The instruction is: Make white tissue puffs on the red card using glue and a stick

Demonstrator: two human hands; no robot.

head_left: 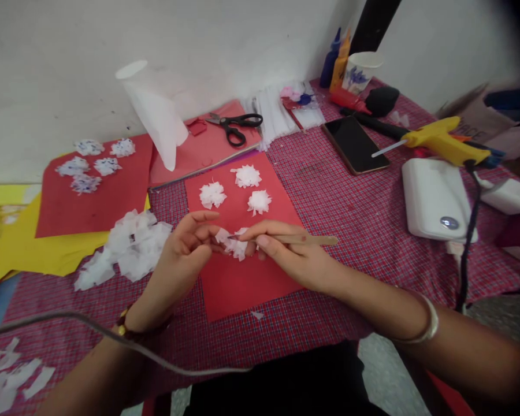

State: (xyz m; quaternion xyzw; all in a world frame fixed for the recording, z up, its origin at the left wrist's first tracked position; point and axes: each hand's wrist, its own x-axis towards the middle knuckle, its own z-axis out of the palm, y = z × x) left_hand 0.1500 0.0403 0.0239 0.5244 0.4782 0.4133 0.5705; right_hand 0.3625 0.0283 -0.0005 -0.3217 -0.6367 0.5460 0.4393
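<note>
My left hand [186,245] pinches a small piece of white tissue paper [222,236] between its fingers. A slim stick with a pale wooden handle [316,239] is gripped in my right hand [294,254], its dark narrow tip meeting that piece. Just under my fingertips, a cluster of white tissue [238,249] is partly hidden on the red sheet [242,289]. Three fluffy white tissue puffs [247,175] lie on the same sheet, beyond my hands. Beside my left wrist is a heap of loose white tissue pieces [134,245].
Blue-speckled tissue puffs [85,184] rest on another red sheet [52,214] at left. Black-handled scissors [236,124], a phone [355,144], a yellow glue gun [442,141] and a white power bank [435,199] lie beyond and right. A cable [125,341] crosses near my left forearm.
</note>
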